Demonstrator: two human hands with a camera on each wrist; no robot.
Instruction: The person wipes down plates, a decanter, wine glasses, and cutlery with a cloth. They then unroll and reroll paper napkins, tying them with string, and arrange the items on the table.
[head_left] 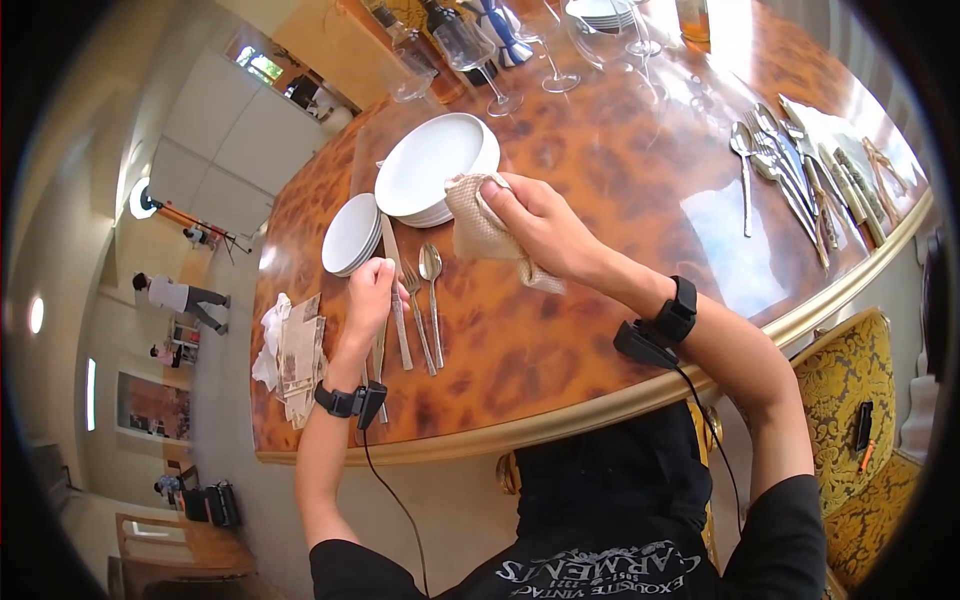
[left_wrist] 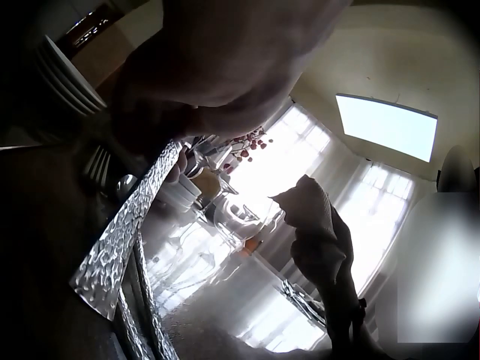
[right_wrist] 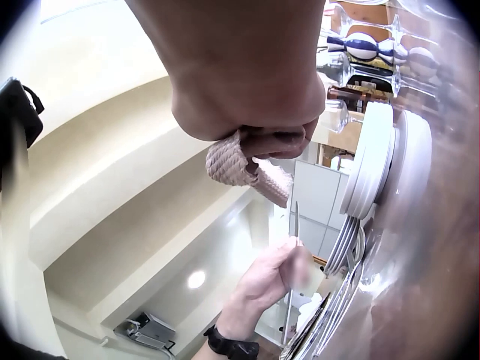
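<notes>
My left hand grips a table knife with a hammered metal handle. The knife's blade points away past the small plates, and the handle runs back toward the table edge. A beige waffle-weave cloth is bunched in my right hand, thumb on top, its loose end hanging below. This hand is raised beside the stacked large white plates. Small white plates are stacked by my left hand. A fork and a spoon lie side by side to its right.
Folded beige napkins lie at the left. Wine glasses and bottles stand at the back. A pile of cutlery lies at the right. The table's gold edge runs in front of me; a patterned chair stands right.
</notes>
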